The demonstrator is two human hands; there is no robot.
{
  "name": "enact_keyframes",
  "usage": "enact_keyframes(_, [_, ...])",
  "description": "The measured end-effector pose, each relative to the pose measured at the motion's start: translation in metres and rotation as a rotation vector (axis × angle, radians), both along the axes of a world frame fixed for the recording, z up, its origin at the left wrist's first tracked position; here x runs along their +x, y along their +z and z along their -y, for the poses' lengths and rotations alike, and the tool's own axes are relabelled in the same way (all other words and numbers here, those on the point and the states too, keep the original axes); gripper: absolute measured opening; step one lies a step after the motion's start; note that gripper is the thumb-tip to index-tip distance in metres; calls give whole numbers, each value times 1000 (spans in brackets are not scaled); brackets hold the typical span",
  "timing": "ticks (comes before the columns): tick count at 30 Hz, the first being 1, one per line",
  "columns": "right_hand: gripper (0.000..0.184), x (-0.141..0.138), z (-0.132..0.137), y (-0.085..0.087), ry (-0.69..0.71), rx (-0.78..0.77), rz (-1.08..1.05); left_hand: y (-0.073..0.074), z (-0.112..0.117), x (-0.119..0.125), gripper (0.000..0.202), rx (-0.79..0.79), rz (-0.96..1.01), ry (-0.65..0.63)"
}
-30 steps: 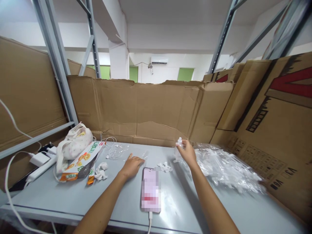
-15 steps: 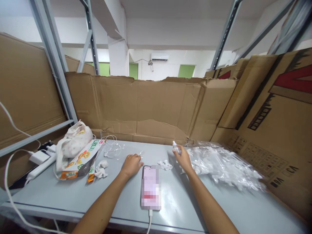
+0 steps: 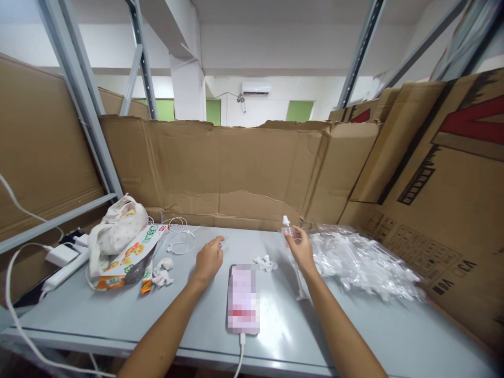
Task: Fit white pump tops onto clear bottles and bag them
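My right hand [image 3: 301, 249] grips a small clear squeeze bottle [image 3: 289, 229], upright with its white nozzle tip on top. The bottle is above the back of the table, left of a large clear plastic bag [image 3: 366, 262] full of small white pieces. My left hand [image 3: 209, 260] is over the table left of the phone, fingers partly bent and one reaching forward; nothing shows in it. Between my hands lies a small cluster of white caps [image 3: 265, 263]. A phone [image 3: 243, 299] lies in front of them, its screen blurred.
On the left are a snack packet [image 3: 134, 257], a white cloth pouch [image 3: 122, 226], crumpled tissues [image 3: 163, 273], white earphones [image 3: 181, 239] and a power strip [image 3: 66, 270]. Cardboard [image 3: 236, 168] walls the back of the grey table [image 3: 189, 320]. A white cable [image 3: 241, 352] runs from the phone.
The bottle has risen slightly and moved a little right in my right hand. My left hand has lifted and shifted slightly left, a finger now stretched forward. The view has shifted a little.
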State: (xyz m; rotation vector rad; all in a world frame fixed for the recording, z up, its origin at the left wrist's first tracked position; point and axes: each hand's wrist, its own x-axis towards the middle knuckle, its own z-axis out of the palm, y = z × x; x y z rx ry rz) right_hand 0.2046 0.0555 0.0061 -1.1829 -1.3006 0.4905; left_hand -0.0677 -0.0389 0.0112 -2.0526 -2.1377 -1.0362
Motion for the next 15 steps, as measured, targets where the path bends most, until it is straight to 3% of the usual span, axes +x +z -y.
enact_keyframes(4, [42, 6, 6, 13, 31, 24, -154, 9, 3, -4, 39, 275, 263, -28])
enact_keyframes(7, [30, 10, 11, 23, 145, 10, -357, 17, 6, -7, 42, 417, 518, -95])
enact_keyframes(11, [24, 12, 16, 32, 378, -37, -660, 23, 6, -10, 41, 429, 822, -212])
enact_keyframes(15, [29, 2, 25, 35, 557, -129, -762, 25, 8, -9, 13, 388, 1029, -339])
